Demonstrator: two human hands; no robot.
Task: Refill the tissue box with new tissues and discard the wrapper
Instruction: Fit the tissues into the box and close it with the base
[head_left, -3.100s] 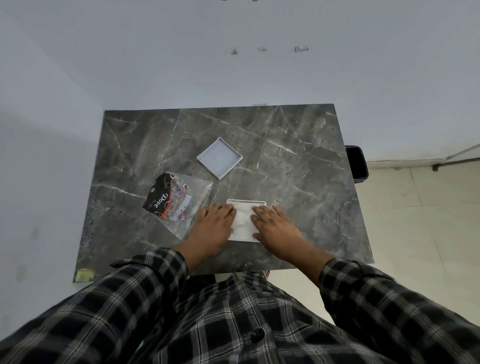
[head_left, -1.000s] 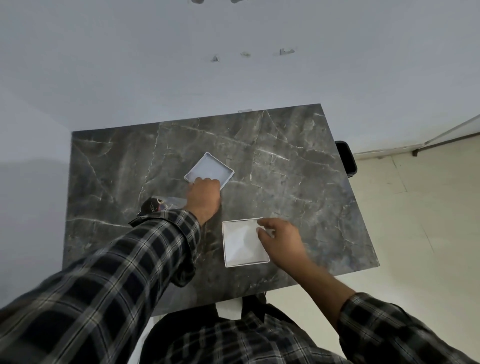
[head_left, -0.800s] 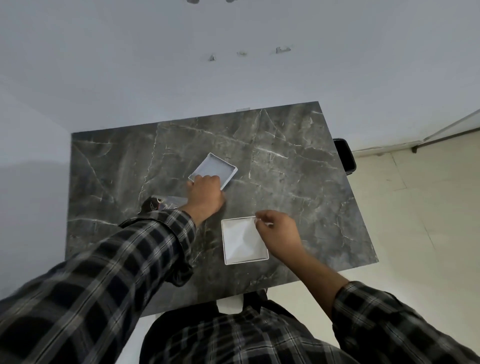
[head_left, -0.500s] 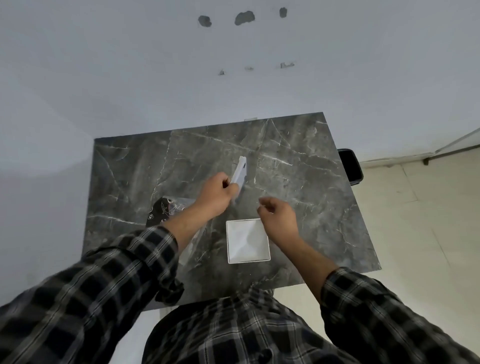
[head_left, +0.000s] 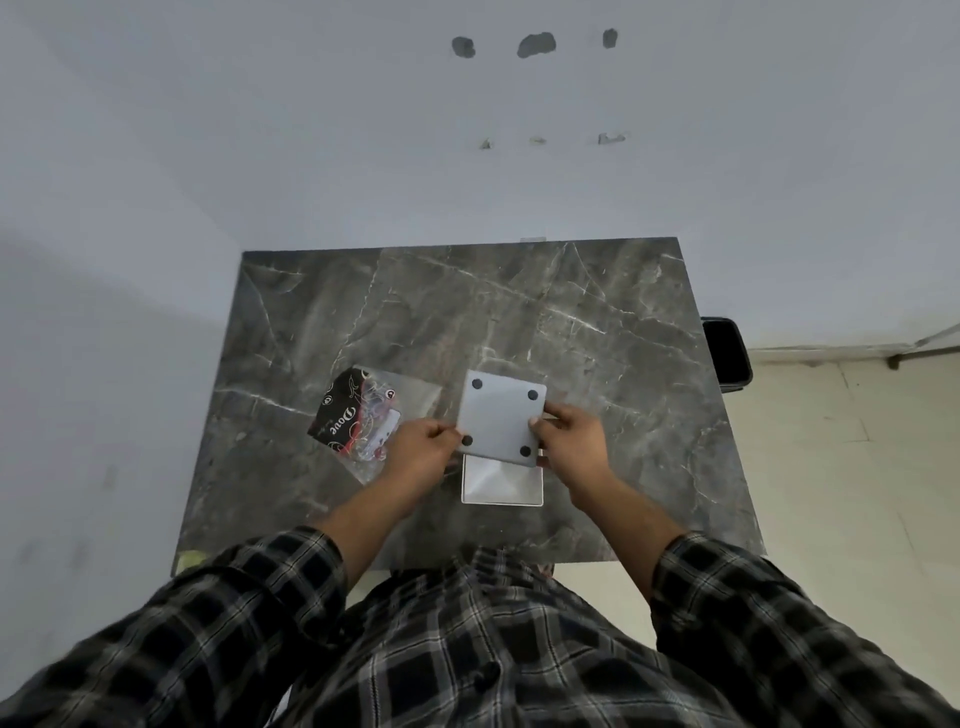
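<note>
- You have two hands in view: your left hand (head_left: 423, 457) pinches the left edge of the grey base panel (head_left: 501, 418), and your right hand (head_left: 574, 441) pinches its right edge, fingers closed on the panel on both sides.
- One base panel: a flat grey square with four dark round feet, one at each corner, facing up at you. It is held above the table, tilted slightly, and covers the far part of the box below it.
- One white tissue box (head_left: 503, 486) sits on the table near you, between your wrists. Only its near part shows; the rest is hidden under the panel, so you cannot tell how full it is.
- One wrapper (head_left: 366, 418) lies flat on the table just left of your left hand. It is part clear plastic, part black with red and white printing.
- The one word you can read on the wrapper is "Dove", in white script on the black part. The smaller print around it is too blurred to make out.
- One dark marble-pattern table (head_left: 597, 332) with pale veins holds everything.
- One black bin (head_left: 727, 348) stands on the floor past the table's right edge; the tabletop cuts off part of it.
- Three dark patches (head_left: 535, 44) mark the wall far above the table.
- Your plaid sleeves (head_left: 260, 597) fill the near edge and hide the table's front rim at the middle.
</note>
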